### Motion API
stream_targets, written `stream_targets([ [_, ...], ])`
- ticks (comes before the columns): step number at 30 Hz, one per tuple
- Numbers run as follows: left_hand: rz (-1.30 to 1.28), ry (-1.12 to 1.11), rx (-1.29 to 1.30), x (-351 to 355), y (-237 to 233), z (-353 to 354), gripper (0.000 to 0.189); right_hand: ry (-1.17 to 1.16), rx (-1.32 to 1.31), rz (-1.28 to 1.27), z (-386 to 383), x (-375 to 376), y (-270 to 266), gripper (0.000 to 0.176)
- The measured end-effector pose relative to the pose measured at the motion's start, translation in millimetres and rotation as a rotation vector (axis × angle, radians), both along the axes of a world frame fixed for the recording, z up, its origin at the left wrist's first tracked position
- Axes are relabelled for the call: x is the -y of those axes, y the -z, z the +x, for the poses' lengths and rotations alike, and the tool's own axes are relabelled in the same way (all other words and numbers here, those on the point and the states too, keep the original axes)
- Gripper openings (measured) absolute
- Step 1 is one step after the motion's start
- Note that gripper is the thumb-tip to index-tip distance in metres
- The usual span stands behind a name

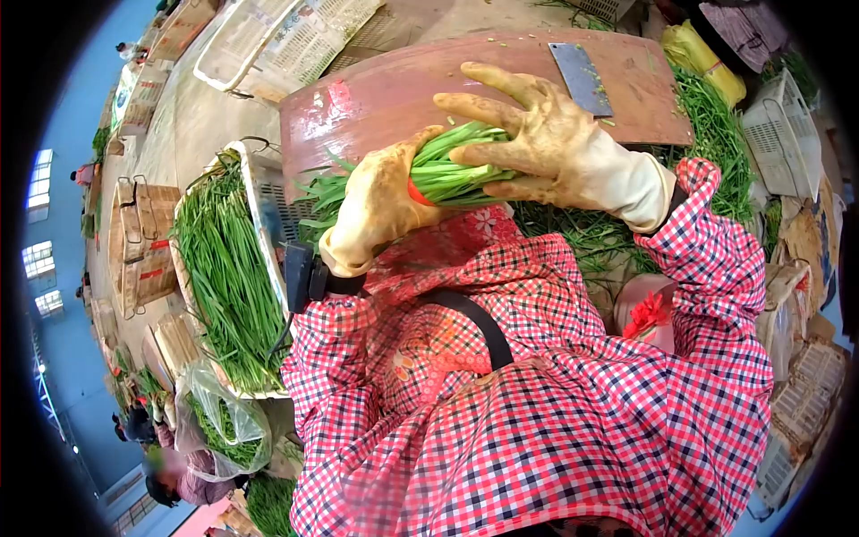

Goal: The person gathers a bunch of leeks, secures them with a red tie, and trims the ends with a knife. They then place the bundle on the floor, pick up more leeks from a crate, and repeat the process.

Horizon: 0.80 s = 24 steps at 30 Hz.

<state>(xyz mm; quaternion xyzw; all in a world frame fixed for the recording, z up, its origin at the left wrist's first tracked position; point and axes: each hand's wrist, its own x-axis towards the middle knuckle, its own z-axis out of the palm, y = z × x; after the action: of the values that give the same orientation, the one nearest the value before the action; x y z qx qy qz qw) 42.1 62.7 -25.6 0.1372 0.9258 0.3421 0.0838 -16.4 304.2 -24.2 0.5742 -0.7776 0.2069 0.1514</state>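
Note:
Both my hands wear soiled, pale rubber gloves. My left hand is closed around a bunch of green chives, tied with a red band. The leaf ends stick out to the left and the pale stem ends point right. My right hand has its fingers spread, with the lower ones lying against the stem ends. Behind the hands is a reddish-brown board. On its right part lies a flat grey metal blade, with green scraps on it.
A white crate full of long chives stands at left. Loose chives lie right of the board, near a yellow sack. A pink container with red strips is by my right sleeve. Another person is at lower left.

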Motion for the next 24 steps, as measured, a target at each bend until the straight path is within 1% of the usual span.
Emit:
stream_targets([
  [2, 0.034, -0.011, 0.023, -3, -1, 0, 0.078, 0.068, -0.071, 0.020, 3, 4, 2, 0.041],
  [5, 0.002, 0.004, 0.028, -7, 0, 1, 0.076, -0.006, -0.163, 0.107, -1, -11, -4, 0.033],
  [8, 0.170, -0.061, 0.123, -2, -6, 6, 0.074, 0.128, -0.137, 0.207, -13, -58, 24, 0.023],
  [9, 0.236, -0.057, 0.092, 7, 0, 7, 0.072, 0.214, -0.100, 0.241, -13, -84, 39, 0.019],
  [10, 0.299, -0.052, 0.059, 19, 11, 8, 0.071, 0.430, -0.085, 0.468, -4, -91, 36, 0.019],
  [11, 0.358, -0.047, 0.020, 28, 17, 8, 0.070, 0.490, 0.060, 0.406, -3, -98, 44, 0.021],
  [12, 0.326, -0.072, 0.014, 32, 15, 11, 0.065, 0.545, 0.208, 0.344, -1, -103, 57, 0.022],
  [13, 0.353, -0.081, 0.022, 36, 14, 12, 0.063, 0.597, 0.362, 0.281, 2, -104, 65, 0.024],
  [15, 0.404, -0.093, 0.052, 42, 18, 13, 0.059, 0.521, 0.552, -0.142, 31, -78, 41, 0.033],
  [16, 0.426, -0.093, 0.044, 46, 25, 13, 0.056, 0.443, 0.721, -0.312, 39, -63, 30, 0.041],
  [17, 0.422, -0.112, 0.033, 45, 24, 13, 0.055, 0.378, 0.639, -0.439, 44, -47, 25, 0.039],
  [19, 0.416, -0.152, 0.010, 42, 24, 15, 0.054, 0.350, 0.920, -0.543, 50, -22, 8, 0.033],
  [21, 0.314, -0.168, -0.027, 41, 23, 16, 0.053, 0.377, 1.131, -0.589, 50, 3, 7, 0.027],
  [22, 0.263, -0.176, -0.045, 40, 23, 17, 0.053, 0.403, 1.057, -0.432, 49, 11, -5, 0.023],
  [23, 0.283, -0.183, -0.047, 40, 23, 19, 0.053, 0.322, 0.512, -0.721, 44, 28, 20, 0.021],
  [24, 0.304, -0.191, -0.048, 40, 25, 21, 0.053, 0.344, 0.533, -0.736, 44, 31, 23, 0.019],
])
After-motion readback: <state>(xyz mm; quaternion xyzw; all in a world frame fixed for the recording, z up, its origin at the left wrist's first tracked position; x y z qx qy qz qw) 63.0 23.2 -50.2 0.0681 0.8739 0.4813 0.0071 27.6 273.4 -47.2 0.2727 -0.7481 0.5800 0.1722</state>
